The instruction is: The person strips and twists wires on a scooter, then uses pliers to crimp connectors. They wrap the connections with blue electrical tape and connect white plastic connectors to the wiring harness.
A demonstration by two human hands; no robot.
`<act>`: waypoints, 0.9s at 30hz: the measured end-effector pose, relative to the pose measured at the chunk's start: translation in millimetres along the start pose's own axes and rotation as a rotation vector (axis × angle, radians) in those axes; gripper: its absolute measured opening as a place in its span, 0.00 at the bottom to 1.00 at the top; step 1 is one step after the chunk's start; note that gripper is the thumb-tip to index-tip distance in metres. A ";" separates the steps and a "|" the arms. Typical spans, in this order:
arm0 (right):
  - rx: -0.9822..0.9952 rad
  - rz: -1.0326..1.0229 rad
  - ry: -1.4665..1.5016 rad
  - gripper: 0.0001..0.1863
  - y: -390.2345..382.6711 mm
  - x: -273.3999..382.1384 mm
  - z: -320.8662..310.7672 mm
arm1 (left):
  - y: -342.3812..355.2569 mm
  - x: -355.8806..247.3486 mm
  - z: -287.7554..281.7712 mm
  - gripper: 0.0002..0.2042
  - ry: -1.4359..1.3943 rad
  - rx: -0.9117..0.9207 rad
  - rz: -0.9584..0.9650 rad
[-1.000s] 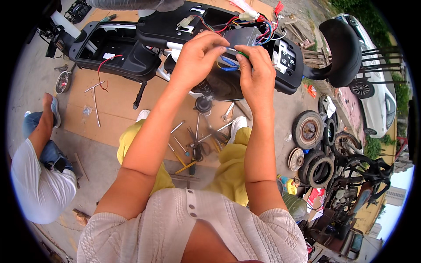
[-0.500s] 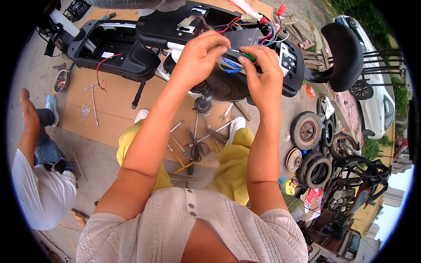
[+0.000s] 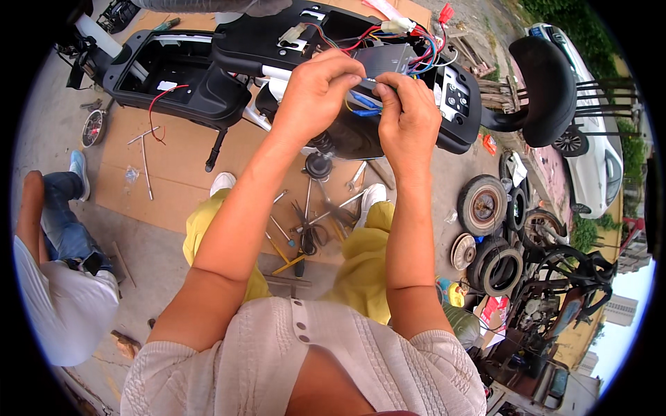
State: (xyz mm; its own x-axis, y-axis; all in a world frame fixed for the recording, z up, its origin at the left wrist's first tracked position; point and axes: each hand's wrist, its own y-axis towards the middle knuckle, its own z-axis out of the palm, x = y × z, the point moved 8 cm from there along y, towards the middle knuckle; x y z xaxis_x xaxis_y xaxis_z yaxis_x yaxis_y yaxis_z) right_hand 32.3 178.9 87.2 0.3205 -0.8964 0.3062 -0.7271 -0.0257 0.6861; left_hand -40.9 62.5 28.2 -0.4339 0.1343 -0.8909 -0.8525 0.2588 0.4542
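A: Your left hand (image 3: 316, 93) and right hand (image 3: 411, 114) are both up at 12 o'clock, tips near each other with a little gap. Thumb and finger are pinched tight on each, and it looks like you've got a thin wire (image 3: 369, 79) running between them. Can't tell its colour, your fingers cover most of it.

B: Same read here. You've got blue-sleeved leads (image 3: 365, 105) hanging just under that, between your hands. Past them there's a grey metal box (image 3: 380, 59) sitting in the black body (image 3: 239, 52), plus a tangle of coloured wires (image 3: 429, 52) towards 1 o'clock and a red connector (image 3: 446, 12) sticking up.

A: Check your 10 too: open black compartment (image 3: 177, 66), with a loose red wire (image 3: 152, 111) drooping over the near edge. Padded black backrest (image 3: 544, 90) is at your 2.

B: Floor's busy lol. Cardboard sheet (image 3: 187, 159) down there, T-shaped wrench (image 3: 144, 163) on it between 9 and 10, open-ended wrench (image 3: 357, 175) near your right shoe (image 3: 374, 196). Old tyres (image 3: 483, 203) at 3, white car (image 3: 598, 152) between 2 and 3, and somebody in a white shirt (image 3: 69, 305) over at 8.
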 end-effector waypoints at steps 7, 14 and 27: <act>-0.010 0.058 0.049 0.07 -0.6 -4.5 -1.3 | 0.9 2.0 -0.5 0.05 -0.012 0.016 -0.022; 0.018 0.032 0.058 0.07 -0.2 -3.6 -1.8 | 2.1 0.3 0.4 0.04 -0.021 0.048 0.035; 0.066 -0.017 0.000 0.05 0.9 2.5 0.5 | 1.3 0.6 0.4 0.06 -0.042 0.146 -0.114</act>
State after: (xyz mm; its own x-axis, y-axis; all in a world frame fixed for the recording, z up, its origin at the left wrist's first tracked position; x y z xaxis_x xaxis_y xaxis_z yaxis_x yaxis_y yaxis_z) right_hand 32.1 176.4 88.2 0.3329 -0.8956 0.2950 -0.7599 -0.0696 0.6463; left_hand -42.1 63.3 28.3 -0.3218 0.1347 -0.9372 -0.8428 0.4104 0.3484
